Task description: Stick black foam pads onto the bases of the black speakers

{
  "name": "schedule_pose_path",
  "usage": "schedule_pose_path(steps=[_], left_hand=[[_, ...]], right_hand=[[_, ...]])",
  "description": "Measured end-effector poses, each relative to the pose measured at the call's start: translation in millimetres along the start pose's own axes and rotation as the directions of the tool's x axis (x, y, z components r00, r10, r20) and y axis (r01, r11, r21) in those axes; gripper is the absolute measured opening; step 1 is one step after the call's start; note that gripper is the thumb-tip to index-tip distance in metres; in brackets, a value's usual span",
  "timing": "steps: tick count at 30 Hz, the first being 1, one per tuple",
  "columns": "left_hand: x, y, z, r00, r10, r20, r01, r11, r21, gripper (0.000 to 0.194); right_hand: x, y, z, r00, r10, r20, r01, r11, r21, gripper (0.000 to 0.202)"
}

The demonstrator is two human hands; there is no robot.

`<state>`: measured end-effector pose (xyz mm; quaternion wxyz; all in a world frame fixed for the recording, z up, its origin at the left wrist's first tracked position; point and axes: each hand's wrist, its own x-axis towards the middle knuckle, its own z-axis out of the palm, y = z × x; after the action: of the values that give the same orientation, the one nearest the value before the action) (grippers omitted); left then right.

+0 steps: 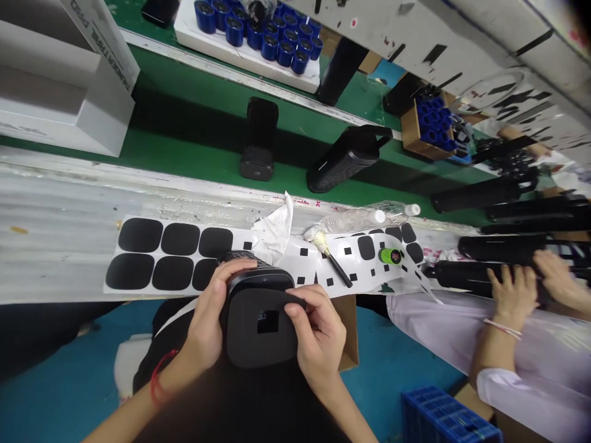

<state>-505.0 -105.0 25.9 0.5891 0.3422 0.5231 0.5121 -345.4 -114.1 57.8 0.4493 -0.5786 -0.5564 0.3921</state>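
Observation:
My left hand (210, 307) grips the side of a black device with rounded corners (261, 278), its end turned toward me. Over that end lies a black rounded-square sticker (244, 335) with a small square window, through which a dark surface shows. My right hand (318, 332) pinches the sticker's upper right corner between thumb and fingers, and this corner stands off the device. Behind the device a sheet of black rounded-square stickers (173, 239) lies on the white bench edge. To its right, a brush with a black handle (339, 267) rests on a strip with small black squares.
Black devices (261, 138) stand on the green conveyor (194, 123) beyond a white rail. An open white box (87, 117) is at left, blue cylinders (270, 46) at the back. Clear bottles (351, 219) lie behind the brush. At right, a co-worker's hands (512, 295) touch black devices.

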Motion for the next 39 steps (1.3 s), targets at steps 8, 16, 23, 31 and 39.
schedule_pose_path(steps=[8,16,23,31,39], left_hand=[[1.9,2.1,1.6,1.0,-0.014,-0.003,0.014,0.999,-0.031,0.046],[-0.2,1.3,-0.2,1.0,-0.014,-0.005,0.014,1.0,-0.024,0.047],[0.2,0.6,0.5,1.0,-0.022,-0.009,0.022,0.999,-0.034,0.047],[-0.8,-0.3,-1.3,1.0,-0.005,-0.008,0.005,1.0,-0.029,0.045],[1.1,0.6,-1.5,0.999,-0.034,-0.014,0.033,0.998,-0.051,0.047]], right_hand=[[3.0,-0.4,2.3,1.0,0.023,0.008,-0.023,1.0,-0.012,0.016],[2.6,1.6,3.0,0.999,0.035,0.01,-0.035,0.999,-0.013,0.018],[3.7,0.6,3.0,1.0,-0.005,0.025,0.006,1.0,-0.018,0.021],[4.4,1.2,3.3,0.999,-0.043,0.027,0.044,0.998,-0.047,0.023],[7.8,-1.8,3.0,0.995,-0.086,0.05,0.089,0.995,-0.045,0.021]])
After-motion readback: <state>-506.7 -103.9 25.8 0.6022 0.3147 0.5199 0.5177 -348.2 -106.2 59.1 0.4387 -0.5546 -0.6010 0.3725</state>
